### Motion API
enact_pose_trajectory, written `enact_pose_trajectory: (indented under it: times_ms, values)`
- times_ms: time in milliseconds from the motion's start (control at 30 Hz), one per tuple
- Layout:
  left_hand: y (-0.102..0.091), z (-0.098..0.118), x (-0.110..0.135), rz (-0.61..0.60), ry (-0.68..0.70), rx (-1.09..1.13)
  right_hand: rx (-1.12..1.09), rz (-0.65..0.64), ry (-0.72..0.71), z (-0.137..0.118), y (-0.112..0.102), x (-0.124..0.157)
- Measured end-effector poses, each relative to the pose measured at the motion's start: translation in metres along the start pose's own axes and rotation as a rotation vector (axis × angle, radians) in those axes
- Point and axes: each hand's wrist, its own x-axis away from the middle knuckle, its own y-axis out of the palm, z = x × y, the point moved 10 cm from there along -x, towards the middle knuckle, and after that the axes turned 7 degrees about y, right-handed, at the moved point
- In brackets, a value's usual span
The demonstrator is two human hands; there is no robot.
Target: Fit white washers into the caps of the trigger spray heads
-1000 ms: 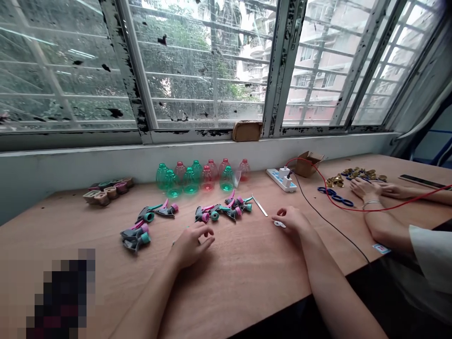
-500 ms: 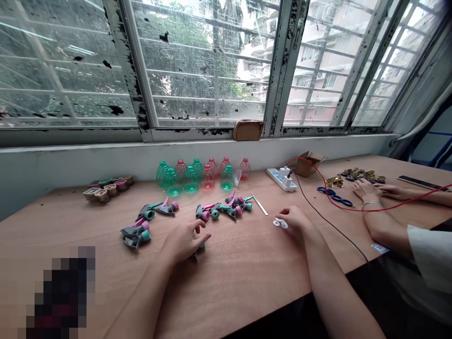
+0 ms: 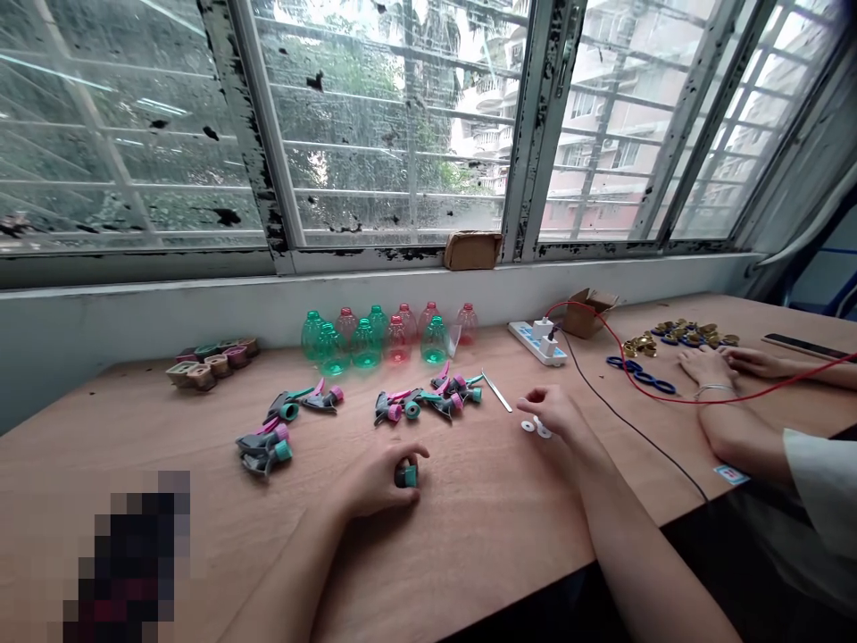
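My left hand (image 3: 375, 482) rests low on the plywood table (image 3: 469, 527), its fingers curled around a small teal-and-grey spray nozzle part (image 3: 405, 476). My right hand (image 3: 555, 413) hangs a little further right, its fingertips at two white plastic discs (image 3: 541, 429) lying on the wood. Whether those fingers grip a disc is unclear. Just beyond my hands lie loose grey spray trigger heads with pink and teal parts (image 3: 428, 402). Another cluster of them (image 3: 264, 451) sits left of my left hand.
Several green and red plastic bottles (image 3: 381, 341) stand along the back wall. A slim metal tool (image 3: 496, 391) lies nearby. A co-worker's hands (image 3: 706, 366) work beside gold parts (image 3: 676, 335) and blue rings (image 3: 639, 375). A power strip (image 3: 537, 344) trails red and black cables.
My left hand has moved right and now holds the teal-and-grey part up against its fingers. My right hand has barely moved, and the view has shifted slightly.
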Motion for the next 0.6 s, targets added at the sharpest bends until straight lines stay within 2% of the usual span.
enact_pose_trajectory:
  times_ms: [33,133,200,267,367,500,600]
  values:
    - [-0.003,0.000,0.000,0.023,0.010,0.016,-0.075,-0.018,-0.093,-0.025,0.005,0.008]
    - [-0.022,-0.002,-0.001,0.196,0.022,0.046,-0.284,-0.243,-0.367,-0.104,0.039,0.045]
    - [-0.036,-0.006,0.001,0.343,0.010,0.082,-0.323,-0.365,-0.448,-0.141,0.065,0.070]
    - [-0.041,-0.012,0.001,0.418,-0.009,0.141,-0.365,-0.392,-0.540,-0.166,0.084,0.092]
    - [-0.032,-0.018,-0.001,0.389,-0.033,0.205,-0.489,-0.359,-0.642,-0.176,0.104,0.112]
    - [-0.021,-0.017,-0.005,0.340,-0.038,0.193,-0.593,-0.399,-0.579,-0.152,0.133,0.110]
    - [-0.019,-0.013,-0.007,0.324,-0.053,0.131,-0.565,-0.441,-0.591,-0.144,0.141,0.107]
